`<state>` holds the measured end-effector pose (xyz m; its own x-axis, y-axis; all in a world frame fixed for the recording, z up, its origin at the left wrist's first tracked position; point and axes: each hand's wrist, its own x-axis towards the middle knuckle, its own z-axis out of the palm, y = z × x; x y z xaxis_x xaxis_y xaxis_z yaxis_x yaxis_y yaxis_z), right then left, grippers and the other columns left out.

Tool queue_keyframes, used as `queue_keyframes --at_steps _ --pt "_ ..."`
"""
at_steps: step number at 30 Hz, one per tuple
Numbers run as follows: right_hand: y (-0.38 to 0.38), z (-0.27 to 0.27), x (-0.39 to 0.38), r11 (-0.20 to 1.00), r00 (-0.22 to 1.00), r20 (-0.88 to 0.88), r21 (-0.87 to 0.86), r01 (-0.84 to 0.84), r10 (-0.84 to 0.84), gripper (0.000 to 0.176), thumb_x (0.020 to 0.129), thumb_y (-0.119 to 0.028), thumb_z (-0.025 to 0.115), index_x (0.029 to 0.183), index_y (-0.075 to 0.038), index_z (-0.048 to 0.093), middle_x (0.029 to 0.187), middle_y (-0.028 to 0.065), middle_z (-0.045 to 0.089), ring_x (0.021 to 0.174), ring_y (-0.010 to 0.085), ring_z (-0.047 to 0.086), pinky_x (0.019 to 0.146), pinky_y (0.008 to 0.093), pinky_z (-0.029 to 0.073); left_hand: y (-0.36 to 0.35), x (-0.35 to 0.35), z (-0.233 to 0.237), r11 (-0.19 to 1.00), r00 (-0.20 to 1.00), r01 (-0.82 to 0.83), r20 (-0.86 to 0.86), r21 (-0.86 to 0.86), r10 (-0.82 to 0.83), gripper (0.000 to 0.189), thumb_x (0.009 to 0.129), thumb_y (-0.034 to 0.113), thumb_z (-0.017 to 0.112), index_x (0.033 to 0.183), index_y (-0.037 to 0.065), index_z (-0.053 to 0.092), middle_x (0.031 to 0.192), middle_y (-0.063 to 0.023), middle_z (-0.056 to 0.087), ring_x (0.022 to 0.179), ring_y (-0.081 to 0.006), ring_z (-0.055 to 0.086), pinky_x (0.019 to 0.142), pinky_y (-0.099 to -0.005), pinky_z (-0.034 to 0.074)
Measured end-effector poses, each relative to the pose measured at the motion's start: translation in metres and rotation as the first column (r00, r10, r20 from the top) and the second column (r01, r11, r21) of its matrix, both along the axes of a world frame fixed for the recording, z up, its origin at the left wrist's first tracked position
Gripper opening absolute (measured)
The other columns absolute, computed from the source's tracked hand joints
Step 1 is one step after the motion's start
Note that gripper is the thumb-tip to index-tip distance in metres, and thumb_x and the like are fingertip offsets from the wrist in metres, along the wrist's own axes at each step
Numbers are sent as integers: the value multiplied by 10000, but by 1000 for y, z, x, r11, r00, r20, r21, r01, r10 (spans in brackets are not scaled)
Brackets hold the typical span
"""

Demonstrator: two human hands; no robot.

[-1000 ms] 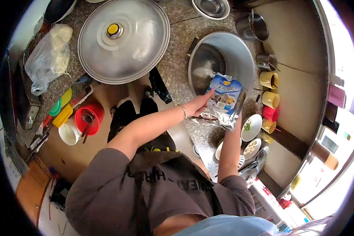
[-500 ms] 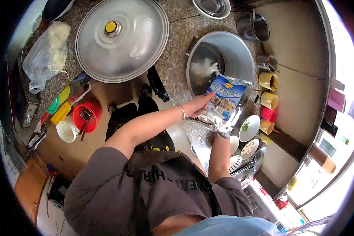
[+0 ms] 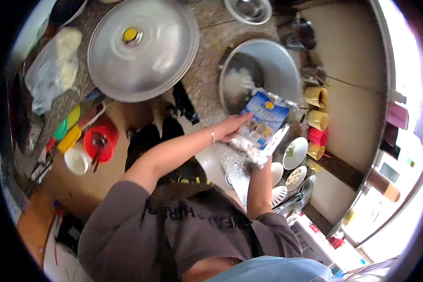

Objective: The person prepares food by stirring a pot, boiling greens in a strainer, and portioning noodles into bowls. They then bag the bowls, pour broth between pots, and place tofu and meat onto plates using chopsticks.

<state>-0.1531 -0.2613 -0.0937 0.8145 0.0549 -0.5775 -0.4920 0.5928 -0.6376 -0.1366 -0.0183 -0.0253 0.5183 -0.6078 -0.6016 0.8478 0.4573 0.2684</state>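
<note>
Packet (image 3: 267, 117) — glossy blue front, crumpled silver edges — pinched by left hand (image 3: 233, 126); right hand hidden behind, grip unclear.

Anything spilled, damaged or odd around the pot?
Nothing clearly stands out: I see no spill beside the pot. The bag at its rim is creased, with no obvious damage. The pale patch inside the pot is too blurred to identify.

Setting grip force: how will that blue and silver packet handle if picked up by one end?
The blue and silver packet is probably floppy, since its foil lower end looks crinkled. It could be slippery: the silver parts look shiny. It might sag if held by one end; here the left hand grips its side. Its weight can't be judged.
</note>
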Motion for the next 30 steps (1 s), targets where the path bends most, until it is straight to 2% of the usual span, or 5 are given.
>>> queue_keyframes --at_steps 7,11,18,24,30 --pt "-19 10 0 998 986 153 8 68 -68 495 861 -403 512 1183 -27 488 1109 120 568 965 240 558 848 380 464 -4 5 -15 610 478 -231 634 758 -607 722 681 619 600 1024 -15 570 828 -206 632 796 -383 603 705 -404 473" --pt "-43 77 -5 917 948 96 301 262 -302 677 853 -568 426 1255 -23 432 1231 136 507 1091 295 508 949 432 391 11 16 19 555 235 -347 643 756 -729 678 646 603 638 956 3 590 699 -164 617 676 -335 616 613 -404 483" --pt "-56 185 8 541 865 165 -829 -139 474 347 758 -202 684 1025 5 605 931 40 626 839 119 555 770 260 443 27 15 59 542 -12 -675 728 500 -686 629 586 569 715 917 43 619 691 -105 625 639 -269 625 578 -361 492" --pt "33 270 -32 186 807 165 -980 70 566 34 749 -3 605 750 28 618 685 11 512 653 98 490 579 235 395 62 -28 38 647 -98 -727 899 228 -427 580 609 508 720 953 70 559 790 -117 615 730 -289 606 632 -392 474" --pt "171 278 -101 268 233 245 -961 -70 941 46 760 9 586 792 40 595 750 32 515 665 97 458 578 211 347 170 -186 16 443 -22 -887 945 133 -326 562 573 479 766 911 90 540 891 -82 569 819 -305 554 713 -367 449"
